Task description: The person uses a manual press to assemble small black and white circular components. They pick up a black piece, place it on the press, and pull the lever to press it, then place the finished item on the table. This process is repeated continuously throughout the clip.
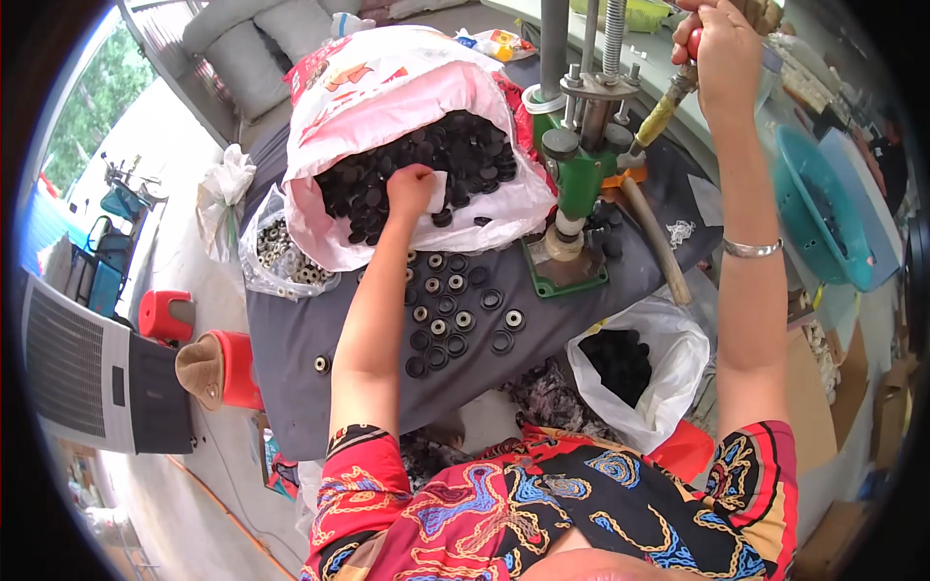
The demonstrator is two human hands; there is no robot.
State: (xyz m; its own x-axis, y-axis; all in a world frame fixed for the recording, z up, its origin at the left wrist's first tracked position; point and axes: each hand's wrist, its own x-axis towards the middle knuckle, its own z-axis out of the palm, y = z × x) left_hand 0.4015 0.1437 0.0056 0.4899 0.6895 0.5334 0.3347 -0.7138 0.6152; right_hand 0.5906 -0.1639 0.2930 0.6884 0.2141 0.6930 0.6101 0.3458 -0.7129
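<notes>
The left hand [412, 191] is at the mouth of a large white and pink sack [339, 73], its fingers bent directly over the heap of black discs [373, 179] inside. The discs lie under it and to both sides. A small white scrap [438, 192] shows at its fingertips; whether they pinch it or merely touch it, I cannot tell.

The right hand [722, 44] is raised at the upper right, its fingers wrapped around a red knob [694, 43] on the lever of the green press [578, 186]. The press stands on the table [300, 387], just right of the sack, with a wooden handle [654, 237] slanting beside it.

Below the left hand, near the sack's lower edge, black rings [502, 341] and small metal rollers [465, 321] lie in loose rows. A clear bag [315, 288] of metal pieces sits left of them, against the sack. In front of the press, a white bag [683, 363] holds more black parts [617, 363].
</notes>
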